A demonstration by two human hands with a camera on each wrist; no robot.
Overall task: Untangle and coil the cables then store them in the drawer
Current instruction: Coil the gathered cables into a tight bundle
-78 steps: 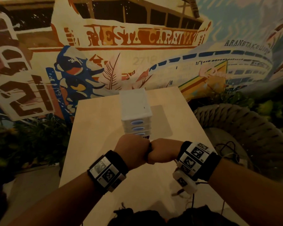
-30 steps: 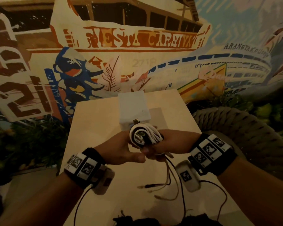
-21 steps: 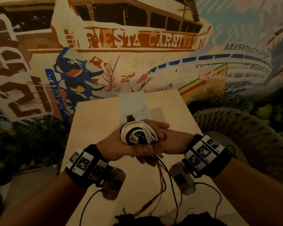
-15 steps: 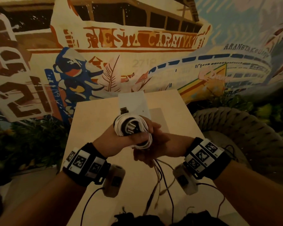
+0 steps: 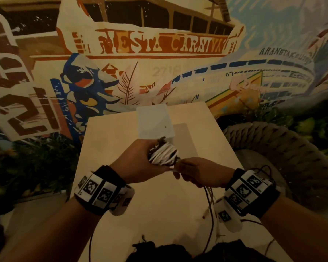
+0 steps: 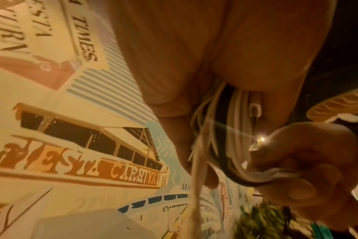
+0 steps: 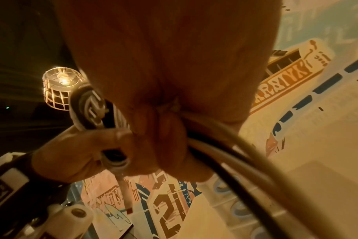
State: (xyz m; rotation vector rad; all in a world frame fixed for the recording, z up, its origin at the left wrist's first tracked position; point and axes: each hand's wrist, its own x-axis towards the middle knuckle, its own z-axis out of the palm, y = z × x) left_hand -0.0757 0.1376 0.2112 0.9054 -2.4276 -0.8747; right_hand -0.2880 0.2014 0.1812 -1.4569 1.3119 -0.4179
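Observation:
A bundle of white and dark cables is gripped in my left hand above the light wooden table. My right hand sits just right of it, fingers curled round the loose strands that hang down toward the table. In the left wrist view white strands run from my palm to the right hand's fingers. The right wrist view shows dark and pale cables leaving my closed fist. A white drawer unit stands behind the hands; its drawer fronts are hidden in the head view.
A painted mural wall rises behind the table. A woven rope chair stands to the right, green plants to the left. A caged lamp glows overhead.
My hands went from closed fists touching to holding the cable bundle. The left hand took over the bundle and turned it to the right; the right hand slid down onto the hanging strands.

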